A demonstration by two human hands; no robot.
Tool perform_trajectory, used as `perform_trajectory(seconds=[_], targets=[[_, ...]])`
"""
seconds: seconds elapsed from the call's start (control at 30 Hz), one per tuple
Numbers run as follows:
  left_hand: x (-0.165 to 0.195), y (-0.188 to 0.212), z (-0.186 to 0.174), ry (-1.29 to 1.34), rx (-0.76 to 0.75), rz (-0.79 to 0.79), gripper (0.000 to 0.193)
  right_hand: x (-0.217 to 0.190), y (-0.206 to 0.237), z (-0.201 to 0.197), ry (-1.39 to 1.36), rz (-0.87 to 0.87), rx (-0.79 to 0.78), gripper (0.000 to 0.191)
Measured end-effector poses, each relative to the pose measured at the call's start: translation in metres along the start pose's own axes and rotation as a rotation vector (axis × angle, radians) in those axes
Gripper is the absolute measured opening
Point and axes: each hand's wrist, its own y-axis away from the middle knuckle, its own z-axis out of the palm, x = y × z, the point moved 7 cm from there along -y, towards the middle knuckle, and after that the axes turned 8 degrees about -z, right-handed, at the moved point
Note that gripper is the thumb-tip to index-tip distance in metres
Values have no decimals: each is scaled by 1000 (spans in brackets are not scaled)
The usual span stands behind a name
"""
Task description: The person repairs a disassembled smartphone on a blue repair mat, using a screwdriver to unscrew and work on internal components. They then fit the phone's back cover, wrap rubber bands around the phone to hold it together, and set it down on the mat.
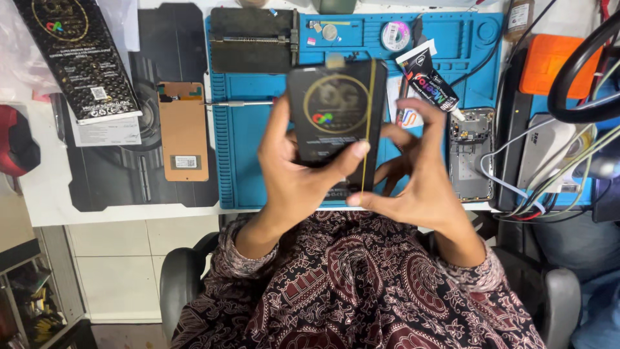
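My left hand (294,178) grips a black phone screen panel (332,106) with a round gold mark on its protective film, thumb across its lower face. My right hand (420,184) steadies the panel's right edge with its fingertips and also holds a black glue tube (429,84) between its fingers, nozzle pointing right. The panel is held upright above the blue repair mat (258,168).
A copper-coloured display back (184,132) lies left on a dark mat. An open phone frame (471,152) lies right of my hands. A black screen box (77,58) sits far left, a clamp jig (252,39) at the mat's top, cables (549,174) and an orange pad (549,64) right.
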Motion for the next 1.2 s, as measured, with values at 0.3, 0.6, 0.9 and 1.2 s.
perform_trajectory(seconds=[0.3,0.6,0.9,1.2], targets=[[-1,-5,5,-17,-19,61,59,21,13,10,-271,113,116,94],[-24,-2,-13,-8,92,53,52,19,23,25,-74,-172,375,77],[-35,-1,-24,-8,-68,90,56,30,32,34,-163,-34,329,59],[-15,-41,-27,359,-443,131,71,18,42,35,-345,1,177,48]])
